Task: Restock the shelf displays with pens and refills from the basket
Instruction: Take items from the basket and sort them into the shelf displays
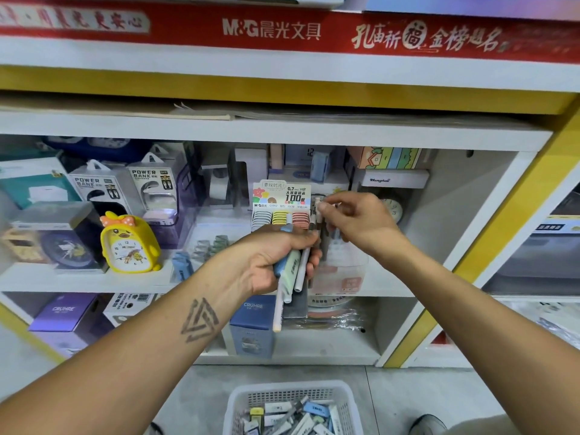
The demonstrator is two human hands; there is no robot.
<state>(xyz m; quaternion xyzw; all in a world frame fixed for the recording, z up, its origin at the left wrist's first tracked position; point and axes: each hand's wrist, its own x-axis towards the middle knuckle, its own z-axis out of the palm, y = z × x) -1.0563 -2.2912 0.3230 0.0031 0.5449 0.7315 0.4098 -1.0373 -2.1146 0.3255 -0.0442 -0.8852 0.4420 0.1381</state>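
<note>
My left hand point(276, 262) grips a bundle of pens point(290, 274), white, pale green and blue, their ends sticking out below the fist. My right hand point(354, 219) pinches the top of one white pen point(316, 215) that stands up from the bundle. Both hands are in front of a pencil-lead display card point(282, 202) with grey, yellow and red refill cases on the middle shelf. On the floor below stands a white basket point(251, 400) holding several pens and refill boxes.
The middle shelf point(78, 279) carries a yellow duck alarm clock point(130, 243), power bank boxes point(103, 189), a round clock point(392, 208) and small boxes. Blue and purple boxes point(254, 324) stand on the lower shelf. A shoe point(426, 423) shows by the basket.
</note>
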